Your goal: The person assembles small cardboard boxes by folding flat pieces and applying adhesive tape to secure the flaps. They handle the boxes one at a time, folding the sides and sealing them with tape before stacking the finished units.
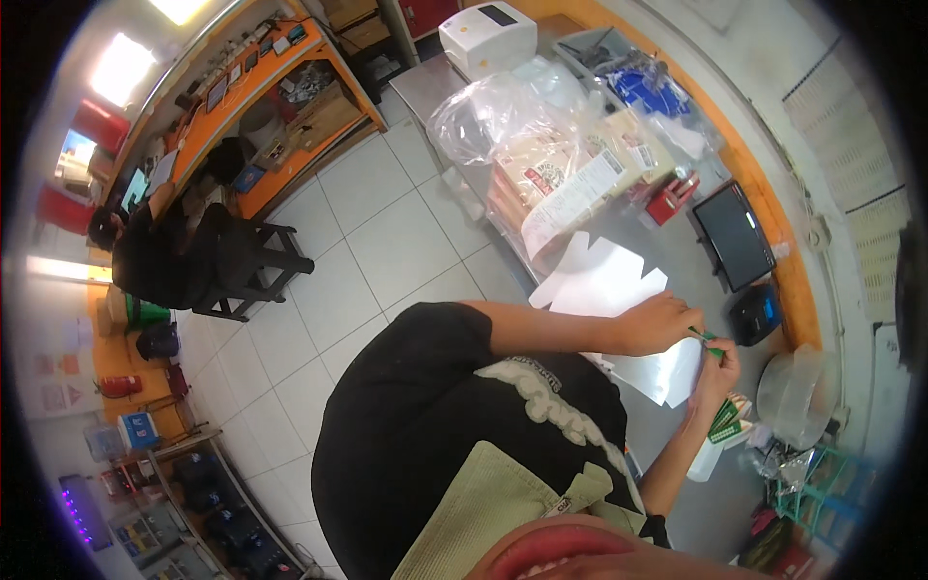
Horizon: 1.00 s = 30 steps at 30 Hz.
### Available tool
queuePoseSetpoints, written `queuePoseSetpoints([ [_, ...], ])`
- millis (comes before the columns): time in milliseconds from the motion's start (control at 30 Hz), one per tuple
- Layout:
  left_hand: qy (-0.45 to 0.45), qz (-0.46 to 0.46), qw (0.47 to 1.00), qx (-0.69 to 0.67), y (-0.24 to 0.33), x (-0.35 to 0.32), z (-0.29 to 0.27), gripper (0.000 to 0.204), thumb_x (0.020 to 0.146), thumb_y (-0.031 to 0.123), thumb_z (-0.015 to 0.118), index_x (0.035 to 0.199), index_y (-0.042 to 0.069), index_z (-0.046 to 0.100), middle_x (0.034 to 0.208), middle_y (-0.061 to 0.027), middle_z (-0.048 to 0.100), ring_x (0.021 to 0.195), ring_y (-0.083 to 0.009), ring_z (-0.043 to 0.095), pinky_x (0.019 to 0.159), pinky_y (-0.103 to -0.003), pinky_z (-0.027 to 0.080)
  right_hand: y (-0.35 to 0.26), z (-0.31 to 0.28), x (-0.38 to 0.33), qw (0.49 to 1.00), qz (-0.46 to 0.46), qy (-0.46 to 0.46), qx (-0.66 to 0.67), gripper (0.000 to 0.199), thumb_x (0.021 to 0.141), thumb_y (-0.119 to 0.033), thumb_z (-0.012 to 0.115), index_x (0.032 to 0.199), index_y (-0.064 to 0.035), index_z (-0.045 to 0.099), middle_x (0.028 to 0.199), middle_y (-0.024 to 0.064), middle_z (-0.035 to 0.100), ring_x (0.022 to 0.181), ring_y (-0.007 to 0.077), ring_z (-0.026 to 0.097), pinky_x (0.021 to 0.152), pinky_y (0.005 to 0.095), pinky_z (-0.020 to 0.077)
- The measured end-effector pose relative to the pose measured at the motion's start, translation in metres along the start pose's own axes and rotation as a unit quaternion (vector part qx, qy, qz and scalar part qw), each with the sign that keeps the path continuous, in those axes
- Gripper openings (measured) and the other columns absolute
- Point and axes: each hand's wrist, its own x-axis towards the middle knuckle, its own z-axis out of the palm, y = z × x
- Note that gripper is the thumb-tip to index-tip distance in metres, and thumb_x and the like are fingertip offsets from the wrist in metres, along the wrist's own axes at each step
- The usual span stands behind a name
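Over the metal-topped table, my left hand [660,324] has its fingers closed at one end of a small green object [713,346]. My right hand [717,373] pinches the same object from the near side. It is slim, and its kind is too small to make out. Below my left forearm lies a white die-cut card sheet [604,275] with flaps. A glossy pale sheet [662,375] lies under my hands. Beside my right wrist are several green-and-white small cartons [730,420].
Plastic-wrapped packages [570,179], a white label printer [488,39] and a grey bin [599,48] stand at the far end. A red tool [672,198], monitor [735,237], black device [756,314], clear tub [797,391] and teal wire basket [822,493] line the wall. A person [169,251] sits at left.
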Motion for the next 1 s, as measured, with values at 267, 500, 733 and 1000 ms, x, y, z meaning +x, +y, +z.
queuePoseSetpoints([
  [267,0.145,-0.142,0.882,-0.426,0.017,0.010,-0.054,0.022,0.097,0.022,0.064,0.099,0.000,0.066,0.101,-0.0107,0.071,0.098,-0.0153,0.064,0.087,-0.033,0.051,-0.124,0.049,-0.008,0.950,-0.268,-0.019,-0.158,0.011,0.101,-0.003,0.047,0.110,0.0003,0.052,0.113,0.0230,0.066,0.095,0.0343,0.067,0.082,0.0345,0.0502],
  [500,0.203,-0.132,0.875,-0.419,0.016,-0.024,-0.050,0.015,0.096,0.015,0.064,0.098,0.000,0.066,0.113,-0.0119,0.068,0.107,-0.0155,0.062,0.094,-0.033,0.050,-0.127,0.067,-0.008,0.988,-0.078,-0.093,0.097,0.009,0.101,-0.006,0.053,0.097,-0.0034,0.046,0.136,0.0264,0.057,0.103,0.0142,0.061,0.092,0.0269,0.0458],
  [733,0.249,-0.007,0.961,0.122,0.024,-0.048,-0.073,0.019,0.083,0.007,0.063,0.101,0.001,0.060,0.110,-0.0146,0.066,0.102,-0.0358,0.064,0.087,-0.038,0.051,-0.143,0.088,-0.023,0.972,-0.048,-0.114,0.198,0.020,0.095,-0.005,0.062,0.113,-0.0007,0.056,0.114,0.0124,0.061,0.098,0.0135,0.060,0.082,0.0282,0.0482],
  [1000,0.243,-0.118,0.932,-0.242,0.048,-0.047,-0.112,0.043,0.091,0.011,0.057,0.132,0.007,0.043,0.133,-0.0166,0.043,0.126,-0.0293,0.043,0.109,-0.040,0.033,-0.094,0.051,0.015,0.975,0.029,-0.201,0.089,0.035,0.095,-0.017,0.065,0.122,0.0041,0.061,0.111,0.0111,0.066,0.095,0.0158,0.062,0.090,0.0306,0.0475],
])
